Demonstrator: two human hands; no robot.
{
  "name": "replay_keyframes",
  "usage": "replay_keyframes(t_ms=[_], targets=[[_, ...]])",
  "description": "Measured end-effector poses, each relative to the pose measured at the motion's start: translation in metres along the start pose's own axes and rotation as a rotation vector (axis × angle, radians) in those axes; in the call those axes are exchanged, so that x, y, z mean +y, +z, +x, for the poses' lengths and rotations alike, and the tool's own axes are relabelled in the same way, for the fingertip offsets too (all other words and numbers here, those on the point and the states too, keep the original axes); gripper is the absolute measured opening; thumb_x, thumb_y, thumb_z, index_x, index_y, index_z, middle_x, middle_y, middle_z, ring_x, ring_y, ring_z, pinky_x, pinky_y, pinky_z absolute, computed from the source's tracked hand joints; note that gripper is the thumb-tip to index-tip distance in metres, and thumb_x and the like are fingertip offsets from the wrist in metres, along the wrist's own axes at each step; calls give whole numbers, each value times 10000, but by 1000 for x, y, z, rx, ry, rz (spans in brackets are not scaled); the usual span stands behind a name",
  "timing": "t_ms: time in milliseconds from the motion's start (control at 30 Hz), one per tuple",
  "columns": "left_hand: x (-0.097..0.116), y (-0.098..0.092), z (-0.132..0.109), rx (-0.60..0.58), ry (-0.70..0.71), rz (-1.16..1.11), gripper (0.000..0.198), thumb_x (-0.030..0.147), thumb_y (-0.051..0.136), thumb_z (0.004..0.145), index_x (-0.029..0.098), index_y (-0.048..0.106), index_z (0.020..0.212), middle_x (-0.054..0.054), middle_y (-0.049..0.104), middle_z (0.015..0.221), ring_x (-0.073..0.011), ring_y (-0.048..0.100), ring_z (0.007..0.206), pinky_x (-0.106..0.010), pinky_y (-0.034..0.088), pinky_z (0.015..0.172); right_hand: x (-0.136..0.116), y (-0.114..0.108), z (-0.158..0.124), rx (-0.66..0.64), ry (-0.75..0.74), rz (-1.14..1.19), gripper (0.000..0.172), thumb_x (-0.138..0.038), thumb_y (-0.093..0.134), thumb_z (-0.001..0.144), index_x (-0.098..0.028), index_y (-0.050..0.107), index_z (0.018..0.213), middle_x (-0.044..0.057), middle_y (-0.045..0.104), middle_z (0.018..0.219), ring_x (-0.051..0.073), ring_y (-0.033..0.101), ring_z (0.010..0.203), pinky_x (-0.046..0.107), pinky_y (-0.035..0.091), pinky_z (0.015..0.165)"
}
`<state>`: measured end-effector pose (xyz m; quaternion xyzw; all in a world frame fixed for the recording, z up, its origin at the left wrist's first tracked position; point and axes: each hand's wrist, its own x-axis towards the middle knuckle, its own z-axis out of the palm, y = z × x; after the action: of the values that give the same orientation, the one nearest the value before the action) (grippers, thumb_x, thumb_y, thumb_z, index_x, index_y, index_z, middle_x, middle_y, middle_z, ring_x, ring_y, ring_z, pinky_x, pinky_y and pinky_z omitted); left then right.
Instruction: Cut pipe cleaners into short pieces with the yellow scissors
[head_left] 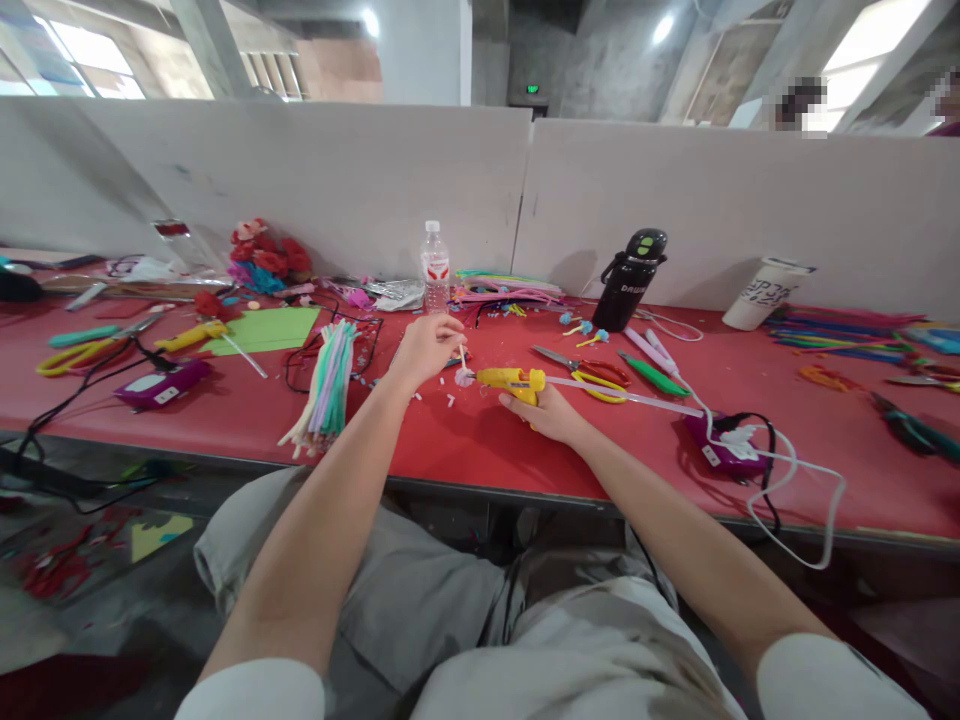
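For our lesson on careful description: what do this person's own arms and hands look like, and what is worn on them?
Short white sleeves cover the upper arms: left sleeve and right sleeve. Below them both arms are bare. The left hand and right hand wear no gloves, and no watch, bracelet or marking shows on either wrist or forearm.

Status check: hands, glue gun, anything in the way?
Left hand pinches white fuzzy stick. Right hand holds yellow glue gun, tip at the stick. Scissors lie just beyond on red table, apart.
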<state>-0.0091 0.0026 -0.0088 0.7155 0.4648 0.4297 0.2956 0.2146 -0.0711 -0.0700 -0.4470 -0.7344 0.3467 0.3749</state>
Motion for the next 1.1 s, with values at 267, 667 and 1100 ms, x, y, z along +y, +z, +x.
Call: replay_keyframes(t_ms=[267, 667, 1100], targets=[[-5, -10, 7, 96, -8, -98, 148, 223, 648, 771, 143, 633, 895, -94, 715, 863, -187, 708, 722, -316, 596, 686, 5, -16, 1, 111, 44, -50, 435, -540, 571, 844, -200, 665, 1099, 37, 668, 878, 168, 598, 751, 275, 469, 671], [0, -17, 7, 89, -27, -111, 181, 238, 673, 782, 154, 627, 936, -84, 720, 856, -179, 706, 749, -295, 588, 681, 28, -69, -3, 194, 321, -628, 453, -602, 648, 739, -168, 592, 857, 60, 634, 764, 188, 587, 668, 277, 393, 578], [12, -23, 7, 96, -5, -152, 115, 236, 627, 812, 183, 610, 913, -64, 720, 907, -169, 706, 804, -315, 590, 737, -34, 19, 7, 59, 21, -248, 474, -521, 672, 771, -137, 649, 1049, 62, 667, 852, 149, 580, 708, 265, 434, 653]])
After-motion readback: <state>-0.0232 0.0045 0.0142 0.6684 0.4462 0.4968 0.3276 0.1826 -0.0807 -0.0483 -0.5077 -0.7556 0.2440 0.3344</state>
